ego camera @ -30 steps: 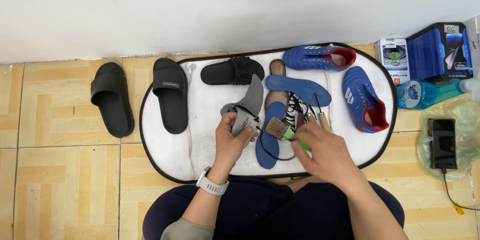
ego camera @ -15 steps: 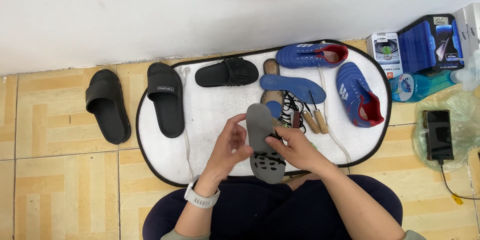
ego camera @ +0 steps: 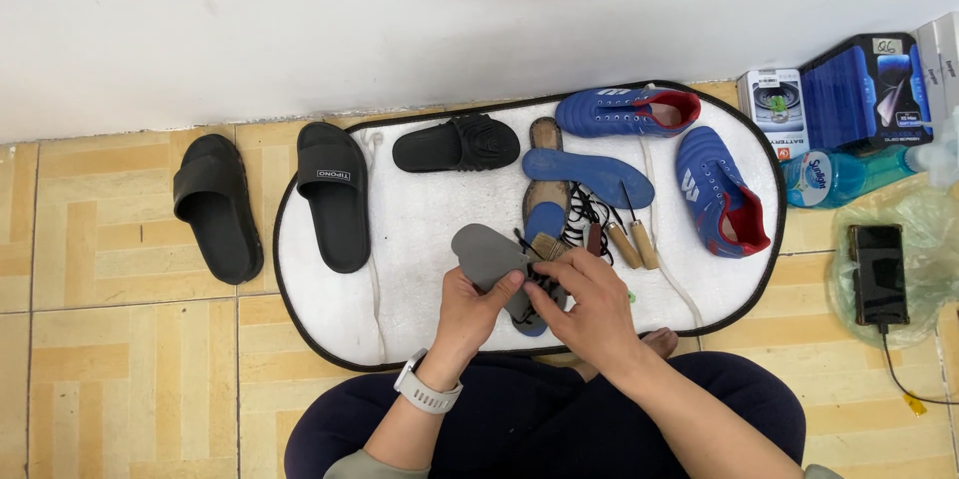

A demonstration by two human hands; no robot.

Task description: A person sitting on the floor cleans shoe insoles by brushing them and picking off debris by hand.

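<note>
Both hands meet over the near edge of a white mat [ego camera: 420, 239] on the tiled floor. The left hand [ego camera: 470, 309], fingers curled and thumb on top, grips a grey insole [ego camera: 484, 251] from below. The right hand [ego camera: 589, 304], fingers partly closed, rests on the insole's near end, covering it. Both forearms rise from the lap, wrists bent inward. Black laces [ego camera: 589, 214] and wooden-handled brushes [ego camera: 629, 239] lie just beyond; what the right fingers pinch is hidden.

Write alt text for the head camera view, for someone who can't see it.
Seen from above, a seated person's left hand and right hand hold a grey insole over a white mat. On the mat lie blue shoes, a blue insole, black slides and wooden-handled brushes.
</note>
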